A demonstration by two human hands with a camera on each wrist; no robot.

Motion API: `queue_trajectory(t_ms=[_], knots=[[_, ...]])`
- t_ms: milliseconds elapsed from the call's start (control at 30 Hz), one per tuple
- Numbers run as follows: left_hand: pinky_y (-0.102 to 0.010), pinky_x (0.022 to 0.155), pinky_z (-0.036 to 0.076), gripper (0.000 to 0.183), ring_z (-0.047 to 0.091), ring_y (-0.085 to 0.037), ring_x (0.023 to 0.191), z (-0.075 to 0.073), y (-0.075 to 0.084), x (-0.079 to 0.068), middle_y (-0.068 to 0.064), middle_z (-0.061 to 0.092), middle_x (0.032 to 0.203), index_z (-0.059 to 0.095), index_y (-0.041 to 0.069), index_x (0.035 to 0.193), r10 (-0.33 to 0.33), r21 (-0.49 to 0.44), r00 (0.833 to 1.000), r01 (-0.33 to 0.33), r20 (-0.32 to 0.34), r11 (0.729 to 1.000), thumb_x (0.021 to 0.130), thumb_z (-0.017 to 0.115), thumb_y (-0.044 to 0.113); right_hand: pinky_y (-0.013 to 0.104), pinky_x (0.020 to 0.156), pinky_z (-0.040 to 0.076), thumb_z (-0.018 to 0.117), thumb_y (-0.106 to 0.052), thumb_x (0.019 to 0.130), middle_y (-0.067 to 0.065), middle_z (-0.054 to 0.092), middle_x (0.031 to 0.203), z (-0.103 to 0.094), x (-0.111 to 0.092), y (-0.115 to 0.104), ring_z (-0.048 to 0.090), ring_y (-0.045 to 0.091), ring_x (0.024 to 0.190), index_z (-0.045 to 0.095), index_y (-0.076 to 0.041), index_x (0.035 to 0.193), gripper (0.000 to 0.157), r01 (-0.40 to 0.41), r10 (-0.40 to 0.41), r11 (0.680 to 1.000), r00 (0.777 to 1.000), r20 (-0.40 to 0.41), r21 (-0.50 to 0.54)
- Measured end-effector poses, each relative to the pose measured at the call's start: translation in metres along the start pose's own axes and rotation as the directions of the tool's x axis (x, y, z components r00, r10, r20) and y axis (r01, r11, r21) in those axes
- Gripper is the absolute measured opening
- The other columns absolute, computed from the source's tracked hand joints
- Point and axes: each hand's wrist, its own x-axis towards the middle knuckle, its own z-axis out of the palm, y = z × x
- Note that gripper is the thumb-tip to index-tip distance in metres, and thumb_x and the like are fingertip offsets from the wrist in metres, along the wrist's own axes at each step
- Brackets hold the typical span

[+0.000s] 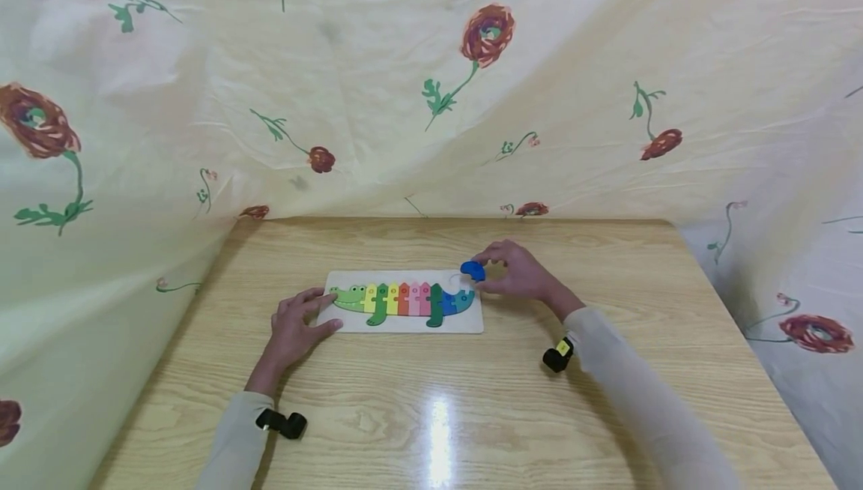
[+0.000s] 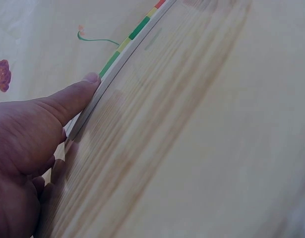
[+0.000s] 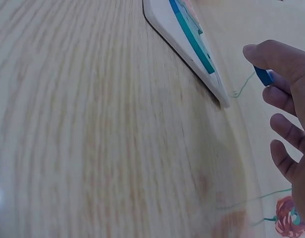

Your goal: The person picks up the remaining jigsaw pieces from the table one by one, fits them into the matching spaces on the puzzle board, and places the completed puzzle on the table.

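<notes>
A white puzzle board [image 1: 404, 325] with a colourful crocodile [image 1: 407, 300] made of fitted pieces lies flat on the table. My left hand [image 1: 294, 327] rests at the board's left end, the index finger by the crocodile's snout and the thumb by the near corner. In the left wrist view that thumb [image 2: 75, 96] lies straight against the board's edge. Over the far right corner, my right hand [image 1: 515, 273] pinches a blue puzzle piece [image 1: 473, 271] between thumb and fingers. The piece [image 3: 263, 75] is partly hidden by the thumb in the right wrist view. Beneath it, a curved outline shows at the crocodile's tail.
The wooden table [image 1: 377, 407] carries the board near its far side. A cream cloth [image 1: 377, 85] with red flowers hangs behind and along both sides. Small black wrist cameras [image 1: 556, 356] sit on both wrists. A bright reflection lies on the table's near part.
</notes>
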Motion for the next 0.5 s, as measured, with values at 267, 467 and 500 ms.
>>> queue_trajectory(t_ms=[267, 467, 500], knots=[[-0.06, 0.103, 0.017, 0.063, 0.025, -0.043, 0.141, 0.0, 0.0, 0.001, -0.015, 0.042, 0.158, 0.06, 0.02, 0.144, -0.007, 0.004, 1.0, 0.007, 0.003, 1.0, 0.089, 0.079, 0.043, 0.045, 0.09, 0.048, 0.085, -0.031, 0.084, -0.003, 0.069, 0.109, 0.007, 0.002, -0.003, 0.058, 0.019, 0.102, 0.075, -0.017, 0.12, 0.04, -0.042, 0.041, 0.999, 0.998, 0.039, 0.023], [-0.06, 0.103, 0.016, 0.063, 0.025, -0.043, 0.141, 0.0, -0.001, 0.001, -0.015, 0.042, 0.158, 0.06, 0.02, 0.144, -0.007, 0.003, 1.0, 0.007, 0.0, 1.0, 0.088, 0.079, 0.043, 0.045, 0.089, 0.05, 0.085, -0.034, 0.083, -0.004, 0.069, 0.108, 0.013, 0.004, -0.001, 0.059, 0.019, 0.101, 0.075, -0.018, 0.12, 0.041, -0.044, 0.044, 0.999, 0.998, 0.047, -0.005], [-0.06, 0.103, 0.017, 0.063, 0.025, -0.043, 0.141, 0.001, -0.001, 0.001, -0.015, 0.042, 0.158, 0.061, 0.02, 0.144, -0.006, 0.003, 1.0, 0.006, -0.001, 1.0, 0.088, 0.079, 0.043, 0.044, 0.089, 0.05, 0.086, -0.034, 0.083, -0.004, 0.069, 0.108, 0.014, 0.004, -0.001, 0.059, 0.019, 0.101, 0.075, -0.018, 0.12, 0.042, -0.046, 0.046, 0.999, 0.998, 0.047, -0.007]])
